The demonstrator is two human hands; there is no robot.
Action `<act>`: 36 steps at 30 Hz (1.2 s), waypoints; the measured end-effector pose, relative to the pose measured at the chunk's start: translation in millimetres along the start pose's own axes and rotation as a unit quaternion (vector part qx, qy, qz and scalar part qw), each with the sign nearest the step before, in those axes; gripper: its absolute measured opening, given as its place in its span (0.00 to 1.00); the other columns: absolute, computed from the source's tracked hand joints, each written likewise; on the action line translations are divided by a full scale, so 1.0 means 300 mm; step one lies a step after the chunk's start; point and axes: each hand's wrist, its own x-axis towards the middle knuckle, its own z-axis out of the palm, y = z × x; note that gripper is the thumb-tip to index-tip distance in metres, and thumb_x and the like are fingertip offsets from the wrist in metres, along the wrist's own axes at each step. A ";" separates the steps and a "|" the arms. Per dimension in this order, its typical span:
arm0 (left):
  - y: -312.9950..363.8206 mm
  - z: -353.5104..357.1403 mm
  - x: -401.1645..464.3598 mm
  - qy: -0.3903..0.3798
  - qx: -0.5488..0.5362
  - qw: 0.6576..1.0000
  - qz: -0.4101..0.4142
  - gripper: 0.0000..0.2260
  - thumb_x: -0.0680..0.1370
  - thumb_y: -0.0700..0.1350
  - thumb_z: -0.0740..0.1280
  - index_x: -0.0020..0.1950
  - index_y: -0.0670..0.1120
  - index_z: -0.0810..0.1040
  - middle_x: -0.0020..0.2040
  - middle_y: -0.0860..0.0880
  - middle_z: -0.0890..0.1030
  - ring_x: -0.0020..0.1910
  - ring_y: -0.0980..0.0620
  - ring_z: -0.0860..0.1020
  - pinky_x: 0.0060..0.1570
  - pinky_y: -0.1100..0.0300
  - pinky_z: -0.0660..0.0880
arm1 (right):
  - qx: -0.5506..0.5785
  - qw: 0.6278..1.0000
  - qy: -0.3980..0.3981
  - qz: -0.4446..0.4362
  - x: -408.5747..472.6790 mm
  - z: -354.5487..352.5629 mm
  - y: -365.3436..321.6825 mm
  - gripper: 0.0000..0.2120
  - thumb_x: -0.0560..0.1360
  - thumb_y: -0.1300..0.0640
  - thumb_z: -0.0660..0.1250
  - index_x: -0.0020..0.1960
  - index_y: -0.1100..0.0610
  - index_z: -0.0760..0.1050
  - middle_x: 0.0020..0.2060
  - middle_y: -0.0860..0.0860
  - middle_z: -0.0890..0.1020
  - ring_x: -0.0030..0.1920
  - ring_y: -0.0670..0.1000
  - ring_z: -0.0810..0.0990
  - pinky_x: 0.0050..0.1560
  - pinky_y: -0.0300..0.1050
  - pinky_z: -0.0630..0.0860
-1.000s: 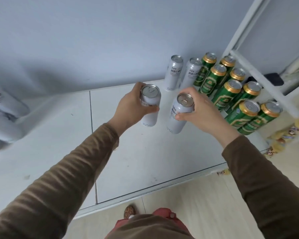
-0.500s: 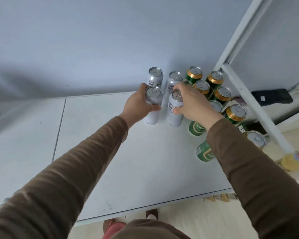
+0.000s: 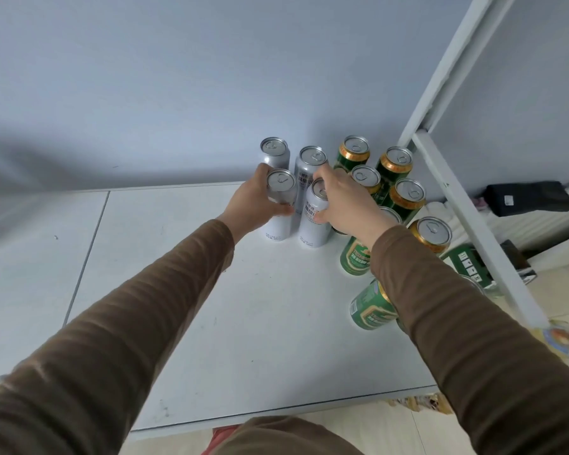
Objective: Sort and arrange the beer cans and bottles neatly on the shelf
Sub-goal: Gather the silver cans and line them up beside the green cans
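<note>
Two silver cans stand upright at the back of the white shelf, by the wall: one on the left, one on the right. Right in front of them my left hand grips a third silver can, and my right hand grips a fourth silver can. Both held cans stand upright on the shelf. To their right, several green cans with gold rims stand in two rows; my right forearm hides part of them.
A white shelf post and a slanted bar close off the right side. Beyond them lie a black object and a dark box. The shelf's front edge lies near my body, with pale floor below.
Both hands carried their silver cans away from me and set them down in front of the two rear silver cans. The view shifted right, so the cans at far left went out of frame.
</note>
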 end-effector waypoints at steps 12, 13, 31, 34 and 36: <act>0.028 -0.091 -0.056 -0.018 0.025 0.999 -0.011 0.38 0.67 0.49 0.80 0.72 0.52 0.63 0.68 0.50 0.74 0.65 0.50 0.73 0.50 0.58 0.76 | -0.028 0.999 0.021 -0.027 -0.021 -0.080 -0.064 0.34 0.73 0.47 0.74 0.73 0.55 0.65 0.69 0.56 0.70 0.69 0.61 0.66 0.63 0.54 0.70; 0.032 -0.113 -0.071 -0.017 0.038 0.999 -0.007 0.39 0.68 0.49 0.80 0.73 0.53 0.63 0.70 0.50 0.72 0.66 0.50 0.72 0.48 0.58 0.75 | -0.028 0.999 0.030 -0.032 -0.023 -0.084 -0.083 0.34 0.73 0.45 0.73 0.73 0.55 0.65 0.69 0.56 0.70 0.69 0.60 0.66 0.64 0.54 0.70; -0.347 -0.704 -0.539 0.098 0.255 0.959 -0.081 0.40 0.71 0.55 0.76 0.78 0.49 0.62 0.77 0.51 0.66 0.75 0.49 0.63 0.70 0.49 0.66 | 0.008 0.986 0.024 -0.166 0.011 0.109 -0.790 0.32 0.77 0.44 0.68 0.75 0.55 0.63 0.69 0.53 0.71 0.72 0.56 0.63 0.67 0.47 0.64; -0.460 -0.827 -0.622 0.108 0.247 0.958 -0.095 0.39 0.72 0.55 0.75 0.79 0.50 0.61 0.77 0.51 0.65 0.75 0.49 0.62 0.71 0.51 0.64 | 0.016 0.984 0.015 -0.175 0.011 0.175 -0.965 0.32 0.77 0.44 0.69 0.75 0.54 0.63 0.69 0.52 0.71 0.72 0.55 0.63 0.66 0.48 0.66; -0.537 -0.913 -0.675 0.111 0.240 0.960 -0.096 0.39 0.72 0.54 0.75 0.79 0.50 0.61 0.76 0.51 0.65 0.75 0.50 0.62 0.71 0.52 0.64 | 0.020 0.984 0.012 -0.177 0.009 0.223 -1.086 0.32 0.77 0.44 0.69 0.76 0.54 0.63 0.69 0.52 0.71 0.72 0.55 0.63 0.66 0.48 0.67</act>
